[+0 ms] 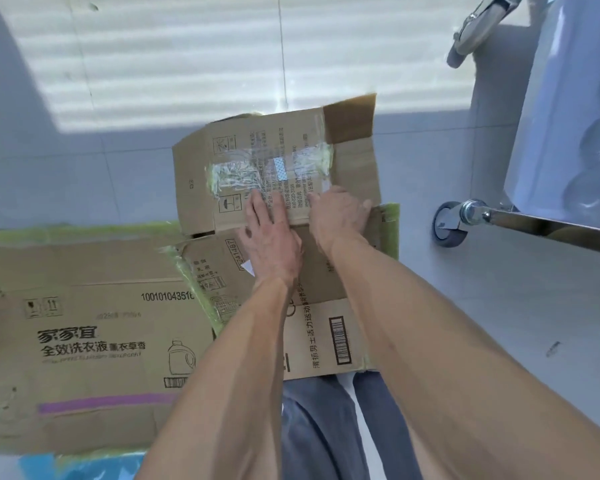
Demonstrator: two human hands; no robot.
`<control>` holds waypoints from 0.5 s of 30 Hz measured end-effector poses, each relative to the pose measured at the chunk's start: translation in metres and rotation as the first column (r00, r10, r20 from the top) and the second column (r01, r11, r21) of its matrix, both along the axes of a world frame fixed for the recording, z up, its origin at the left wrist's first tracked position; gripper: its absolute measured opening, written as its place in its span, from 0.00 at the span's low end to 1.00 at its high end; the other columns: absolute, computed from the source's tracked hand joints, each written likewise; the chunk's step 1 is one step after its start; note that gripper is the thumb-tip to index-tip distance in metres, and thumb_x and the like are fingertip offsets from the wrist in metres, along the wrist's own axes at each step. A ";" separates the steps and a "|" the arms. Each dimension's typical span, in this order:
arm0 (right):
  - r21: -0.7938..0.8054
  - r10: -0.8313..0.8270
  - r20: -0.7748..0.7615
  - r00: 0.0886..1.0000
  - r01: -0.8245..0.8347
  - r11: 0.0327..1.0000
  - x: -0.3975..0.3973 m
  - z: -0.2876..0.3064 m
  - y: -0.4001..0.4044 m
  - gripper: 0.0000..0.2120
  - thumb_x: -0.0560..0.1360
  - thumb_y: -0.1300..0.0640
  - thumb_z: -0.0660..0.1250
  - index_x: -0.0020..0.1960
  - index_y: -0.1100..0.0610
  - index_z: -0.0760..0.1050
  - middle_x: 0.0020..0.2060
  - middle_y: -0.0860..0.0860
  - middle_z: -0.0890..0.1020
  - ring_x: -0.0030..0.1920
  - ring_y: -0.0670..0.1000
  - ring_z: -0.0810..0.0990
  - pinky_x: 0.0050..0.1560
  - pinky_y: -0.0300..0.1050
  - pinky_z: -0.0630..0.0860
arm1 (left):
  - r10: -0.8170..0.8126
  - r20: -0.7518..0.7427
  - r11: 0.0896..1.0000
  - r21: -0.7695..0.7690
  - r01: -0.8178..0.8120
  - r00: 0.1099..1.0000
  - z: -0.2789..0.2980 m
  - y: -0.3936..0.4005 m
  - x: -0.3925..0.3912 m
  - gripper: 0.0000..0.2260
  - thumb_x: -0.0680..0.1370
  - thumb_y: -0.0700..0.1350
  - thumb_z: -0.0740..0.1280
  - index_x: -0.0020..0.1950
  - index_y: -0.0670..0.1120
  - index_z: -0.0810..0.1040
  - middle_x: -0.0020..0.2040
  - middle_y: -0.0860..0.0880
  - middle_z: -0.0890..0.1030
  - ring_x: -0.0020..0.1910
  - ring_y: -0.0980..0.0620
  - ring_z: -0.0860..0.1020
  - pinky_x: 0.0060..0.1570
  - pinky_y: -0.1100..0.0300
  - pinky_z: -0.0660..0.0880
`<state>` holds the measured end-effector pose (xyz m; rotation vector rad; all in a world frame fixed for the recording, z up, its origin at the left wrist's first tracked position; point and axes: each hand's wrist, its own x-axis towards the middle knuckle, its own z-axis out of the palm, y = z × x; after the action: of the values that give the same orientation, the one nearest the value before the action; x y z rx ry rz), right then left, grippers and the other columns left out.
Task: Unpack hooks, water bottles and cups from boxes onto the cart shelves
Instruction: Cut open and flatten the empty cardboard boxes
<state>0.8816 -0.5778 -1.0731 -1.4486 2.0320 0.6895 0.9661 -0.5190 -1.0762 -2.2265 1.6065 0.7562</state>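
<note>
A pale grey tiled floor (84, 174) fills the view, with striped sunlight falling across its far part. On it, in the middle, lies a brown cardboard box with crumpled clear tape and printed Chinese text (257, 161), closed or flattened so that nothing of its contents shows; whether hooks, bottles or cups are inside cannot be told. The left hand (272, 237) lies flat on the near edge of this box with its fingers straight and spread, pressing down. The right hand (338, 216) sits just beside it, fingers bent over the same edge; its fingertips are hidden under the hand, so whether its grip closes on the cardboard cannot be told. Under the forearms lies a second brown cardboard piece with a barcode (329, 337), partly covered by the arms. To the left a large flattened brown carton printed with a detergent bottle drawing and a purple stripe (94, 341) is cut off by the picture's edge. At right stands a shiny metal cart (534, 226), mostly out of view, with a grey caster wheel (449, 225); blurred rounded clear shapes, perhaps bottles, show on its shelf. Blue-grey trouser legs (326, 427) appear below.
</note>
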 end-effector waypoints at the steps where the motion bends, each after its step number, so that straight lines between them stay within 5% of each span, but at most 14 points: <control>1: 0.028 -0.027 0.009 1.000 0.027 0.999 0.002 0.001 -0.004 0.30 0.83 0.42 0.52 0.70 0.67 0.69 0.52 0.56 0.83 0.53 0.56 0.81 0.62 0.55 0.64 | -0.009 0.001 0.999 0.048 0.009 1.000 0.002 -0.002 -0.001 0.33 0.78 0.43 0.61 0.80 0.48 0.49 0.81 0.42 0.46 0.80 0.41 0.48 0.71 0.40 0.61; 5: 0.187 -0.346 0.080 0.935 0.327 0.926 0.004 0.001 -0.027 0.23 0.80 0.44 0.54 0.65 0.59 0.74 0.58 0.54 0.81 0.60 0.54 0.77 0.67 0.55 0.57 | -0.076 -0.006 0.990 0.117 0.076 0.997 0.006 -0.005 0.003 0.32 0.79 0.43 0.60 0.80 0.46 0.49 0.81 0.41 0.44 0.79 0.38 0.47 0.64 0.41 0.70; 8: 0.296 -0.730 0.105 0.675 0.680 0.671 0.000 -0.001 -0.043 0.30 0.79 0.43 0.52 0.72 0.63 0.67 0.68 0.57 0.74 0.71 0.57 0.69 0.75 0.57 0.48 | -0.117 0.028 0.986 0.119 0.113 0.993 0.006 -0.006 0.005 0.33 0.78 0.42 0.61 0.79 0.46 0.49 0.81 0.40 0.44 0.79 0.38 0.47 0.62 0.40 0.70; 10: 0.237 -0.852 0.103 0.513 0.820 0.522 0.000 0.002 -0.043 0.32 0.78 0.40 0.58 0.68 0.66 0.67 0.62 0.57 0.78 0.65 0.56 0.73 0.75 0.54 0.53 | -0.135 0.030 0.982 0.137 0.130 0.990 0.008 -0.005 0.004 0.35 0.79 0.46 0.64 0.80 0.46 0.47 0.80 0.40 0.44 0.79 0.37 0.47 0.63 0.39 0.69; 12: 0.136 -0.852 0.084 0.518 0.841 0.524 0.004 0.010 -0.033 0.24 0.77 0.40 0.63 0.59 0.61 0.71 0.46 0.53 0.81 0.51 0.53 0.77 0.67 0.50 0.58 | -0.131 0.017 0.979 0.161 0.126 0.991 0.015 -0.004 0.002 0.39 0.78 0.49 0.68 0.80 0.46 0.46 0.80 0.40 0.43 0.79 0.37 0.47 0.65 0.39 0.68; 15: -0.154 -0.799 0.111 0.591 0.804 0.574 0.019 0.030 -0.015 0.10 0.75 0.50 0.68 0.55 0.53 0.75 0.43 0.51 0.84 0.46 0.51 0.78 0.61 0.47 0.59 | -0.089 -0.012 0.985 0.145 0.090 0.996 0.030 -0.008 0.006 0.36 0.79 0.47 0.65 0.80 0.47 0.47 0.81 0.41 0.43 0.79 0.39 0.46 0.69 0.39 0.64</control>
<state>0.9002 -0.5925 -1.0427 -0.4358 2.4550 0.0660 0.9719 -0.5267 -1.0459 -2.0388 1.5880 0.8274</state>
